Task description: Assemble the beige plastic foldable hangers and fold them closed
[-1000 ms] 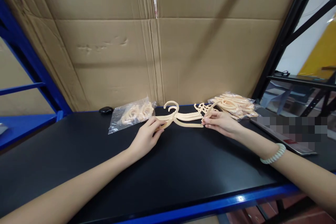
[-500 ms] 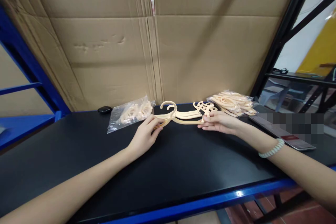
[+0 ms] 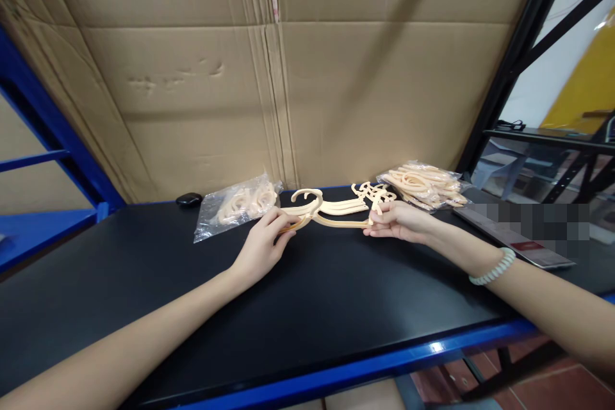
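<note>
Left hand (image 3: 262, 245): fingers pinched on left end of hangers (image 3: 331, 211).
Right hand (image 3: 396, 221): fingers closed on right end.
Hangers: stacked, low over black surface (image 3: 307, 307), near cardboard.
Risk: stack may splay; uneven pinch.

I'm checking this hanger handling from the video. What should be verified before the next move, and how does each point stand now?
1. Left hand grips the hanger stack at its left end: ok.
2. Right hand grips the right end: ok.
3. Hooks lined up: cannot tell.
4. Black tabletop bare under the stack: ok.
5. Bagged hangers on the left and bagged hangers on the right lie apart from the stack: ok.
</note>
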The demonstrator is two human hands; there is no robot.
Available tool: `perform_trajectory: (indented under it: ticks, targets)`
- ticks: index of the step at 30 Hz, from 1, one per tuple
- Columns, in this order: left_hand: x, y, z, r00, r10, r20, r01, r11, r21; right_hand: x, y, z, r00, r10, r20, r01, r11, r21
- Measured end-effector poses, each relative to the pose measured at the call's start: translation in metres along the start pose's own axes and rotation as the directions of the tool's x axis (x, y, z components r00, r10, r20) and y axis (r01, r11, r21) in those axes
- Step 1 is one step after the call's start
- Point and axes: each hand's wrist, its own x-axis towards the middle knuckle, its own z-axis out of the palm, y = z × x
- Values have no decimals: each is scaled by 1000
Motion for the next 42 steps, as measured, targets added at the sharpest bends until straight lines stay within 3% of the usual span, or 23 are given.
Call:
perform_trajectory:
  ticks: [5, 10, 18, 27, 32, 35, 37, 39, 42]
  targets:
    - [0, 2, -1, 1000, 22, -8, -22, 1000, 5, -1, 1, 4, 999, 10, -46, -11, 1000, -19]
    - [0, 2, 0, 1000, 14, -11, -14, 1000, -6, -1, 4, 7, 989, -116, -96, 112, 993, -48]
    - [-1, 8, 1, 1000, -12, 6, 13, 997, -78, 0, 7, 14, 910, -315, -270, 308, 949, -69]
    - [-1, 9, 3, 987, -161, -27, 157, 981, -119, -1, 8, 12, 909, -386, -158, 395, 918, 25]
    - [2, 6, -5, 979, -204, -11, 203, 976, -82, 2, -5, -14, 888, -440, -133, 446, 895, 22]
    - [4, 4, -11, 980, -193, 49, 196, 977, -82, -2, -17, -43, 898, -432, -90, 418, 898, -138]
    - [4, 4, -13, 979, -176, 105, 186, 977, -103, -7, -24, -61, 918, -396, -4, 364, 849, -382]
    - [3, 4, -12, 972, -155, 175, 175, 979, -105, -11, -28, -74, 935, -332, 124, 333, 708, -623]
    - [3, 6, -12, 942, -140, 304, 169, 983, -69, -12, -29, -82, 933, -237, 272, 356, 480, -802]
